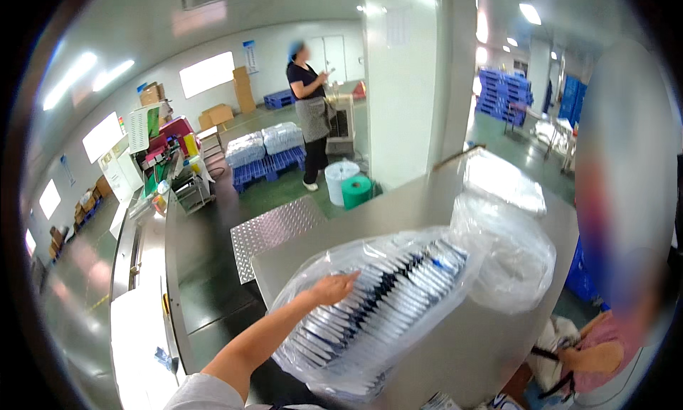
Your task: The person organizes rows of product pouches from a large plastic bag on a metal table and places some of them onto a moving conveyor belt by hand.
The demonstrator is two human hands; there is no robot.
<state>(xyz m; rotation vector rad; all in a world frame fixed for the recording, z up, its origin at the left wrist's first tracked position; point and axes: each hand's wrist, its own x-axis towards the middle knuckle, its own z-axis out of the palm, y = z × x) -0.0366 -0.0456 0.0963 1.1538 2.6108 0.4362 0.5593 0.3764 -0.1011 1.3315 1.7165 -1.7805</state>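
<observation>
My left hand reaches in from the lower left over a large clear plastic bag. Inside the bag stands a long row of flat white-and-dark packs, packed edge to edge. The hand is at the row's left side, with one finger stretched toward the packs and nothing visibly held. Whether the fingertip touches them I cannot tell. The bag rests on a metal table. My right hand is not in view.
Another clear plastic bag and a silvery pack lie at the table's far right. A person stands beyond, near a blue pallet. Another person is close at right. A conveyor runs along the left.
</observation>
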